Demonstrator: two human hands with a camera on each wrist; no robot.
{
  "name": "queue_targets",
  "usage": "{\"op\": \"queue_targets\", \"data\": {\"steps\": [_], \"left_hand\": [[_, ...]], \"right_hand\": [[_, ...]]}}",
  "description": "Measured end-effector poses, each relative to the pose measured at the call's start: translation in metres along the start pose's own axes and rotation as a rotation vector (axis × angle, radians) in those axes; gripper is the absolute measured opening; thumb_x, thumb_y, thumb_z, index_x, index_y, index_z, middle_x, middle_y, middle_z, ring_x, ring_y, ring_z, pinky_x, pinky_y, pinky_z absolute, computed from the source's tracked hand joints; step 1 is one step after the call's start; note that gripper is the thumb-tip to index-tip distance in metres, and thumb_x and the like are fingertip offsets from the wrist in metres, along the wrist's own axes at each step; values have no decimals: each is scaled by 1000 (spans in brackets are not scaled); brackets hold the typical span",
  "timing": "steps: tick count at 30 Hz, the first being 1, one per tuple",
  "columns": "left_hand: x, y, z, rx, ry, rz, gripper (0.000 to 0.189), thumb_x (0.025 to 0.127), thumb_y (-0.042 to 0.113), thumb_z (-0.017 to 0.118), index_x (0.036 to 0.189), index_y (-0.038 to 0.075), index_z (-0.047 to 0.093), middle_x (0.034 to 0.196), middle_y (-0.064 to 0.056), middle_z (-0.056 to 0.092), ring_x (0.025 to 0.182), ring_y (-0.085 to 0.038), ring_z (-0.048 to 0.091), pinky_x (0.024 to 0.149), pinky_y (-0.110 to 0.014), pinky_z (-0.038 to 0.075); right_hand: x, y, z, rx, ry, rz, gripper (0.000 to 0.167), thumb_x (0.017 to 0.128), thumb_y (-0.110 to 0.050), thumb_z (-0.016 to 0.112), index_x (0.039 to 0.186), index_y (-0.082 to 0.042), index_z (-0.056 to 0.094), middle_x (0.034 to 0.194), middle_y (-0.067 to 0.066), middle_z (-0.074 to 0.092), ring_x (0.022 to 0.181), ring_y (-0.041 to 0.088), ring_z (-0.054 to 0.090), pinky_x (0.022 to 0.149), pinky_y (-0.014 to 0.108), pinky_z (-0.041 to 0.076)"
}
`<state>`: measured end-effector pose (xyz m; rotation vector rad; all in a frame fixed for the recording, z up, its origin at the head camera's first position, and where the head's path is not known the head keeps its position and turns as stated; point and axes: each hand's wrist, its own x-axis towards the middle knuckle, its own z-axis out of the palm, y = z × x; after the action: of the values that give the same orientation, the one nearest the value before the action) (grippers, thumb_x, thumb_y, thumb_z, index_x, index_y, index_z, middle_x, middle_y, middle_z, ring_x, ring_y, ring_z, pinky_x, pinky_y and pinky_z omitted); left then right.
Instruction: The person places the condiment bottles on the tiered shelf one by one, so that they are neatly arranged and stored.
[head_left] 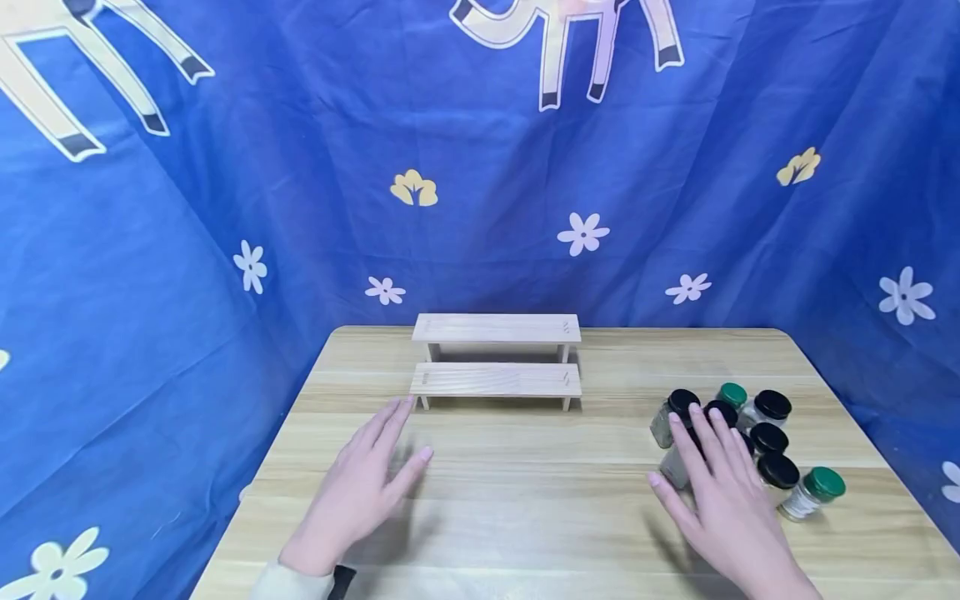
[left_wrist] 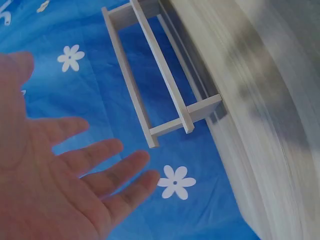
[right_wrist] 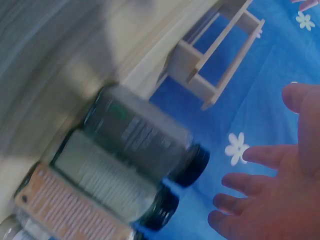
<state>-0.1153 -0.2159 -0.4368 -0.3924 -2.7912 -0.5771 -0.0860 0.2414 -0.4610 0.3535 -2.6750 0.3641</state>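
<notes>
My left hand point(head_left: 360, 483) hovers over the table's left half with fingers spread, just in front of a small two-step wooden rack point(head_left: 495, 380). In the left wrist view its palm point(left_wrist: 60, 190) shows nothing held. My right hand point(head_left: 720, 500) reaches over a cluster of spice jars at the right, fingers extended and hiding some of them. Most jars have black lids, such as the near one point(head_left: 778, 472); a green-lidded jar point(head_left: 823, 483) stands at the cluster's right. In the right wrist view, labelled jars point(right_wrist: 135, 135) stand beside the fingers, apart from them.
The light wood table point(head_left: 525, 517) has rounded far corners. A blue curtain point(head_left: 480, 208) with white flowers and animal figures hangs behind it and along both sides. Another green-lidded jar point(head_left: 732, 394) stands at the back of the cluster. The rack's two shelves bear nothing.
</notes>
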Motion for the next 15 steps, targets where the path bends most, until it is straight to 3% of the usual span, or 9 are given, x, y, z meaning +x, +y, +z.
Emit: {"op": "queue_targets", "data": {"steps": [8, 15], "left_hand": [[27, -16, 3, -276, 71, -169, 62, 108, 52, 55, 153, 9, 53, 145, -16, 65, 119, -32, 72, 99, -50, 66], [46, -36, 8, -376, 64, -322, 67, 107, 63, 46, 144, 9, 61, 130, -17, 74, 112, -34, 75, 97, -49, 66]], "right_hand": [[-10, 40, -19, 19, 47, 81, 84, 101, -43, 69, 165, -6, 30, 172, 25, 25, 165, 40, 8, 140, 39, -10], [-31, 78, -29, -1, 15, 274, 85, 104, -45, 62, 164, 2, 24, 166, 37, 23, 162, 51, 4, 139, 54, -9]]}}
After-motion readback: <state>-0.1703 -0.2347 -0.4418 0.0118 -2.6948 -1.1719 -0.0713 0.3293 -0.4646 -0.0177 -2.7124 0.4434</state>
